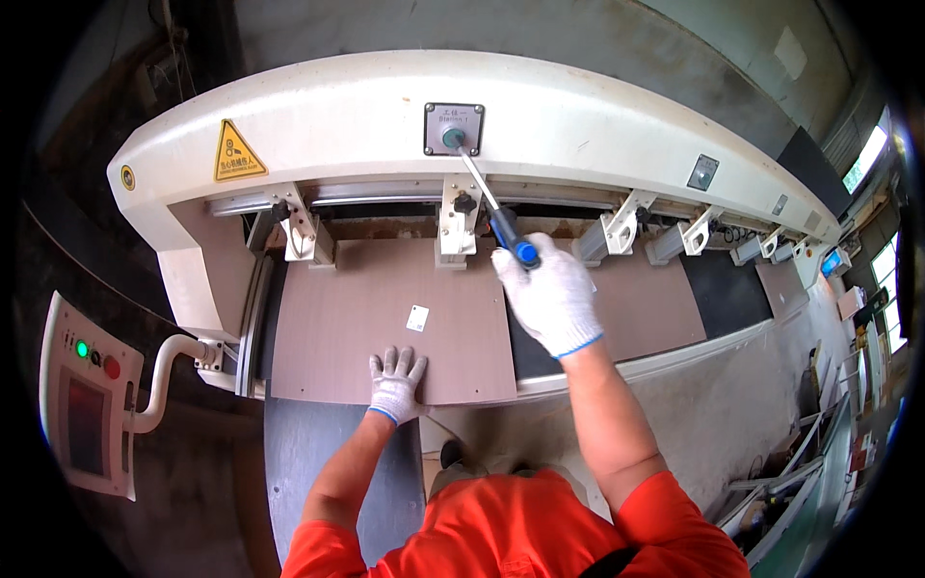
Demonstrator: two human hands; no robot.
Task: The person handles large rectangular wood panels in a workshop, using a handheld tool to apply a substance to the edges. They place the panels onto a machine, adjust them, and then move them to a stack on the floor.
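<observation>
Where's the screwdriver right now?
In the head view, just right of upper centre: the right hand holds the screwdriver, its tip at the green button on the white machine.

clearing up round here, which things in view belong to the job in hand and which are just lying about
In use:
brown panel, under the gloved left hand
blue-and-black-handled tool, in the gloved right hand, tip at the green button
white machine, carrying that button

Seemingly just lying about:
long pale strips, jumbled at lower right
</observation>
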